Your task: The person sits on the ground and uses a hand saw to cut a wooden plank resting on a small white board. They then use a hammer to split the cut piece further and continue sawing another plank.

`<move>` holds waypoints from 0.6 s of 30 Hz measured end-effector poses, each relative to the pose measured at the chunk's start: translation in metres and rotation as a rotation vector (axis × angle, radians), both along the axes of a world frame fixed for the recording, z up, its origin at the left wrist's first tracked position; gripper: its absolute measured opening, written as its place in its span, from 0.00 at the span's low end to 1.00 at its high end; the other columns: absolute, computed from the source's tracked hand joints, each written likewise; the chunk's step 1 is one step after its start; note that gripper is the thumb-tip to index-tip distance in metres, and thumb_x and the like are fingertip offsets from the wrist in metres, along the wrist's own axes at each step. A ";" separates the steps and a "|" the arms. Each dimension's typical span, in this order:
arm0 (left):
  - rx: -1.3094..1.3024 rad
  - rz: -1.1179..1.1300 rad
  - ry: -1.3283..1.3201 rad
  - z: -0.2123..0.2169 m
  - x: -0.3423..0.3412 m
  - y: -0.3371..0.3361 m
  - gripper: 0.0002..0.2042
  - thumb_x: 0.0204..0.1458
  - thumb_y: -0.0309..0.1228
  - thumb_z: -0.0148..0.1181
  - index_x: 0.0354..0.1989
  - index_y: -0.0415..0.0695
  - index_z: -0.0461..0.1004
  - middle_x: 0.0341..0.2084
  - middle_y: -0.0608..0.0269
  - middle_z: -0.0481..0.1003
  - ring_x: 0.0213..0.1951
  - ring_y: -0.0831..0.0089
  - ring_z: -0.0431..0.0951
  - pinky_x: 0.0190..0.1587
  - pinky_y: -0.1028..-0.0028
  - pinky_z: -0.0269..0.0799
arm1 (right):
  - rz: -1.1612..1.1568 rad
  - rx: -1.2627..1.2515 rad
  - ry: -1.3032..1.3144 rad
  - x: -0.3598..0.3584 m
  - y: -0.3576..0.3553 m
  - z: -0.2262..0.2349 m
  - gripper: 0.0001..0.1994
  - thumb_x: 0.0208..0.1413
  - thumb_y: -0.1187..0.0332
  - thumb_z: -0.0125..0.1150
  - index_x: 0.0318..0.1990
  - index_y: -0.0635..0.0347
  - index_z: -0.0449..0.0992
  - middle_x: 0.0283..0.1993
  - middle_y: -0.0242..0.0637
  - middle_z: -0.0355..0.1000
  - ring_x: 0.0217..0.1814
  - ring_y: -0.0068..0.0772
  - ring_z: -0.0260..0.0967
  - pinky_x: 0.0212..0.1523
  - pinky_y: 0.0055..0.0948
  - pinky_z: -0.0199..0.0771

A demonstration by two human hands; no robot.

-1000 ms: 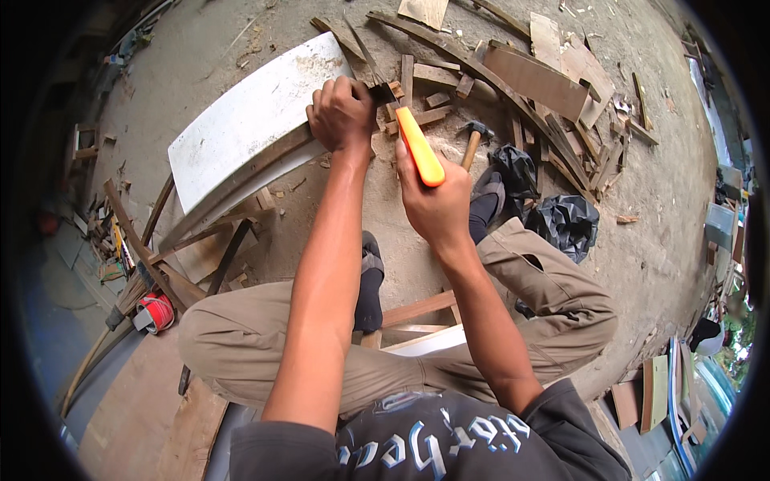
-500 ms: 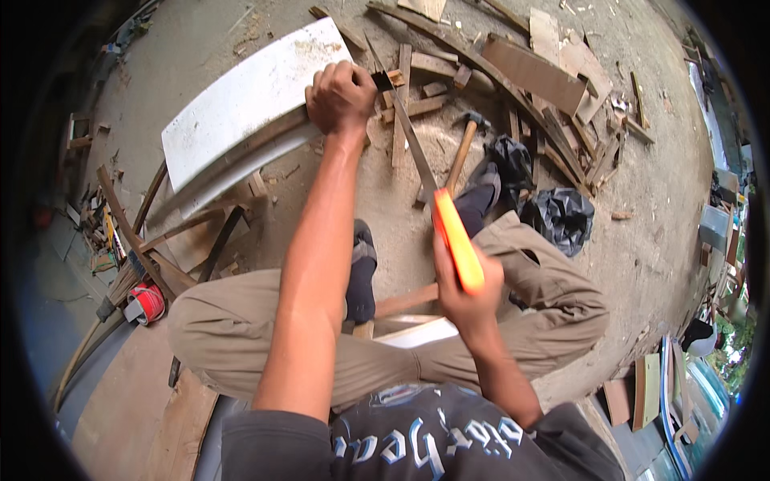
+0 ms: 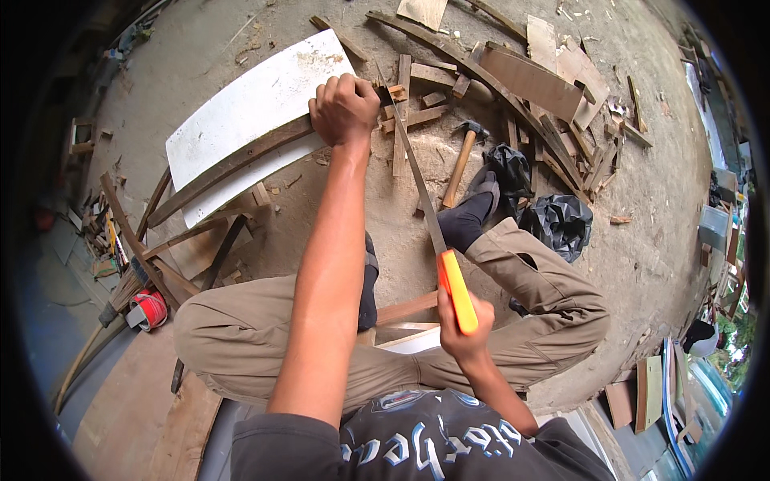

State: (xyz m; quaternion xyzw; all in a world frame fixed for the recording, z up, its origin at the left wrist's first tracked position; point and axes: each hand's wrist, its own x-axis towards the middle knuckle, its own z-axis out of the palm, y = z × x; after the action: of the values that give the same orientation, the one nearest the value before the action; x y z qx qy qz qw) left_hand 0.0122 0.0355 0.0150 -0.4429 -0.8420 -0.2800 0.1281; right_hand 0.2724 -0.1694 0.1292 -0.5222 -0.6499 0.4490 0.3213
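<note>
My right hand (image 3: pixel 472 330) is closed around the yellow and orange handle of a handsaw (image 3: pixel 457 290). The saw's long blade slants up and away to the left, meeting the far end of a dark wooden strip (image 3: pixel 228 167) just right of my left hand (image 3: pixel 345 108). That left hand is a fist pressed over the strip, its fingertips hidden. Lengthwise, the strip lies along a white curved board (image 3: pixel 241 100), whose surface shows on both sides of it. How deep the teeth sit in the wood I cannot tell.
A hammer (image 3: pixel 461 164) lies right of the blade, near my foot. Beyond are scrap wood pieces (image 3: pixel 417 116), long battens and a brown panel (image 3: pixel 533 80). Black plastic bags (image 3: pixel 556 224) sit at right. A red container (image 3: pixel 147 309) and a broom (image 3: pixel 120 297) are at left.
My right hand has drawn the saw back toward my body. My left hand has shifted slightly nearer, still on the strip, which shows more plainly now.
</note>
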 end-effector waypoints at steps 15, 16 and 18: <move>-0.024 -0.009 0.031 0.001 -0.001 0.003 0.08 0.49 0.32 0.54 0.22 0.46 0.76 0.26 0.58 0.79 0.31 0.62 0.78 0.37 0.63 0.70 | -0.069 0.177 0.068 -0.108 0.128 -0.034 0.13 0.56 0.65 0.64 0.26 0.67 0.75 0.18 0.51 0.69 0.16 0.48 0.68 0.22 0.37 0.67; -0.022 0.000 0.029 0.001 -0.002 0.005 0.08 0.49 0.32 0.54 0.22 0.46 0.76 0.26 0.58 0.79 0.31 0.62 0.78 0.36 0.63 0.70 | -0.072 0.202 0.118 -0.095 0.107 -0.039 0.10 0.56 0.68 0.64 0.28 0.67 0.75 0.17 0.47 0.68 0.16 0.41 0.69 0.21 0.34 0.68; 0.014 0.001 0.045 -0.001 -0.001 0.000 0.08 0.47 0.31 0.54 0.21 0.45 0.76 0.25 0.59 0.79 0.29 0.63 0.78 0.34 0.63 0.70 | -0.042 0.016 0.101 -0.057 0.059 -0.026 0.07 0.55 0.74 0.64 0.28 0.66 0.75 0.15 0.40 0.67 0.14 0.26 0.68 0.18 0.27 0.64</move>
State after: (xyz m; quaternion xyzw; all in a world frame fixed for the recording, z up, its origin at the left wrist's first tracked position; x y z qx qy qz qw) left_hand 0.0110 0.0353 0.0136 -0.4479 -0.8370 -0.2759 0.1503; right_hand 0.2155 -0.1099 0.1033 -0.5098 -0.6255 0.4627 0.3671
